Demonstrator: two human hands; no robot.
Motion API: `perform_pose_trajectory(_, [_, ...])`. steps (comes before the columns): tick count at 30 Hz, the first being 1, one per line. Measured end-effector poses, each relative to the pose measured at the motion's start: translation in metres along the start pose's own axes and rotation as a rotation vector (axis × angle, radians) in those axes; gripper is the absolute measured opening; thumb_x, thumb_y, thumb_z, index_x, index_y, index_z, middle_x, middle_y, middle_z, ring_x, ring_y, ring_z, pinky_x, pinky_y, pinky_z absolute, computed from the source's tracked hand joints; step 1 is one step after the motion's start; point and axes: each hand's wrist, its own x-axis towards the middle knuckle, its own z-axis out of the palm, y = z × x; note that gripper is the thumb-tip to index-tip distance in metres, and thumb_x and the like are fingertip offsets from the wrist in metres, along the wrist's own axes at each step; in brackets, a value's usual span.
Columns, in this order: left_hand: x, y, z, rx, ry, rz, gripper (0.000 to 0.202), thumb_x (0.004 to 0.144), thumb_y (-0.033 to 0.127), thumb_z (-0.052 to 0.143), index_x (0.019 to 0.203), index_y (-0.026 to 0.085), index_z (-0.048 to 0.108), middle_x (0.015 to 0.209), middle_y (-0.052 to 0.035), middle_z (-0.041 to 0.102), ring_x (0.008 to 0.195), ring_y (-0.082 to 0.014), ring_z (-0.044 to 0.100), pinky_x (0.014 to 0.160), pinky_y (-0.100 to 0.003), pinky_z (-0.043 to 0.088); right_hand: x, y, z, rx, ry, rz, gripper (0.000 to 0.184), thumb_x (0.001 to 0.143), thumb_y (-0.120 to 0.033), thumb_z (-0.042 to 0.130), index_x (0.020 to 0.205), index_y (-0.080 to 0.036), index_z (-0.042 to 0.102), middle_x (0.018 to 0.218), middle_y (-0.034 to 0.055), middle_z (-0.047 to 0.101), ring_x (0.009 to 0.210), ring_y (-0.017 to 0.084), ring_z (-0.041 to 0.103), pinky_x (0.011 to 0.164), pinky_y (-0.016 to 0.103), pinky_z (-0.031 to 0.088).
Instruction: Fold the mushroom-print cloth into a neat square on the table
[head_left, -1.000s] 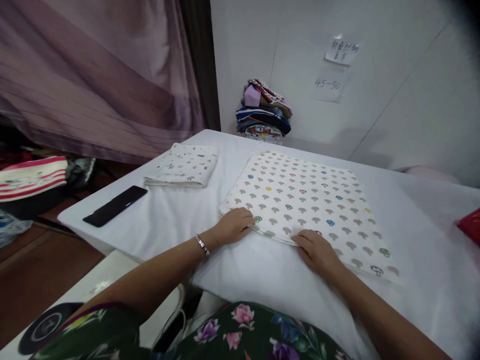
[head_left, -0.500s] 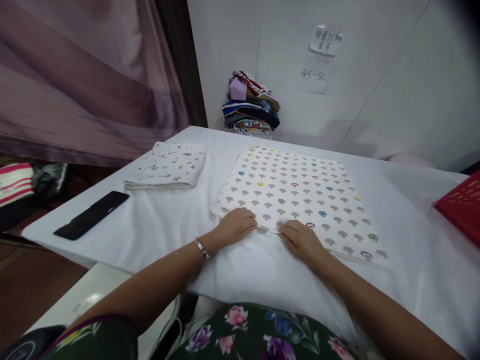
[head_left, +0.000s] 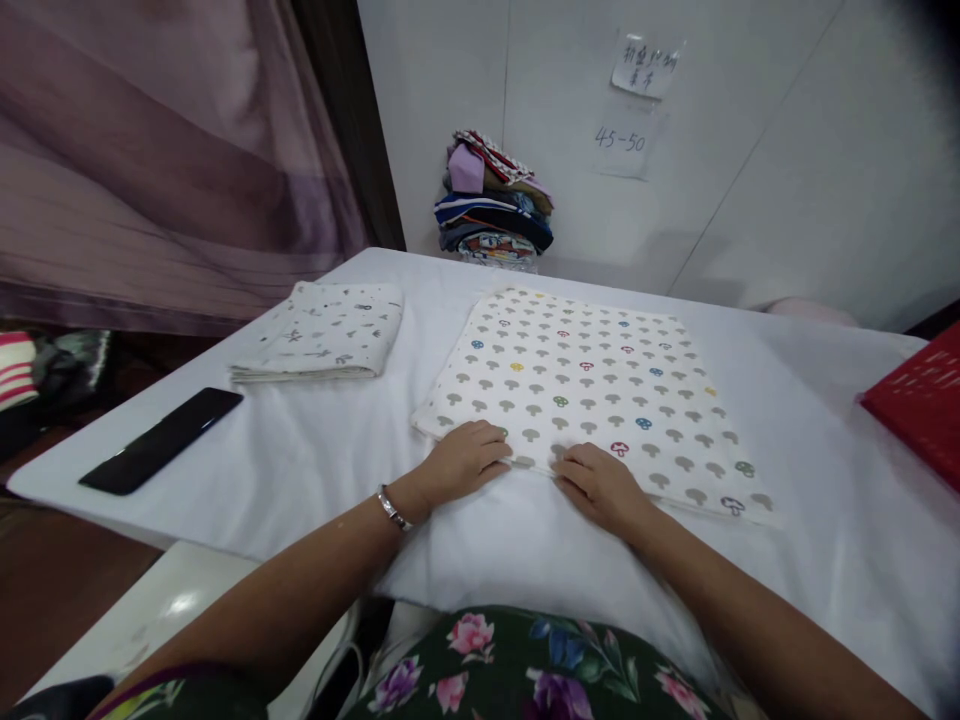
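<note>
A white cloth [head_left: 581, 390] printed with grey and coloured mushrooms lies folded flat in front of me. My left hand [head_left: 466, 458] is on its near edge, fingers together on top and thumb by the rim, pinching it. A short way to the right, my right hand [head_left: 600, 482] grips the same edge with fingers curled. Between the two hands a short stretch of the edge shows, lying nearly flat. The fingertips' undersides are hidden. At the left sits a smaller folded white cloth [head_left: 330, 335] with a fine grey print, apart from both hands.
A black phone-like slab [head_left: 161, 440] lies near the left edge of the white-covered table [head_left: 315, 460]. Folded fabrics [head_left: 495, 195] are stacked beyond the far edge by the wall. A red container [head_left: 919, 400] stands at the right. A mauve curtain [head_left: 172, 160] hangs at left.
The near edge of the mushroom cloth between my hands has gone from slightly raised to flatter. Both hands stay at about the same place; the view has shifted slightly.
</note>
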Motion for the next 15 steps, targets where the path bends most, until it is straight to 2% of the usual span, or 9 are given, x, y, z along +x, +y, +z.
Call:
perform_pose_trajectory(5, [-0.0017,-0.0010,-0.0008,0.016,0.006,0.000,0.020,0.092,0.026,0.043,0.100,0.019,0.059,0.098,-0.0058,0.060,0.092,-0.0175,0.053,0.081,-0.033,0.042,-0.0035,0.0009,0.0016,-0.012,-0.019,-0.014,0.026,0.092,-0.019,0.040,0.107,-0.016,0.061,0.096,0.0101,0.061,0.087,0.020,0.053,0.073,0.033,0.046])
perform_pose_trajectory(10, [-0.0027,0.0009,-0.0011,0.051,-0.004,0.007,0.025,0.087,0.012,0.044,0.106,0.019,0.058,0.101,-0.0062,0.061,0.094,-0.0182,0.053,0.081,-0.033,0.043,-0.0073,0.0002,0.0030,-0.064,-0.046,-0.033,0.031,0.088,-0.014,0.041,0.113,-0.017,0.058,0.103,0.0099,0.060,0.090,0.021,0.052,0.076,0.035,0.045])
perform_pose_trajectory(15, [-0.0028,0.0058,-0.0043,0.088,0.016,-0.006,0.026,0.083,0.008,0.044,0.101,0.018,0.059,0.097,-0.0053,0.061,0.089,-0.0178,0.053,0.078,-0.032,0.043,-0.0075,-0.0034,0.0052,-0.095,0.006,-0.020,0.029,0.091,-0.013,0.036,0.107,-0.017,0.060,0.097,0.0090,0.062,0.086,0.020,0.053,0.073,0.033,0.044])
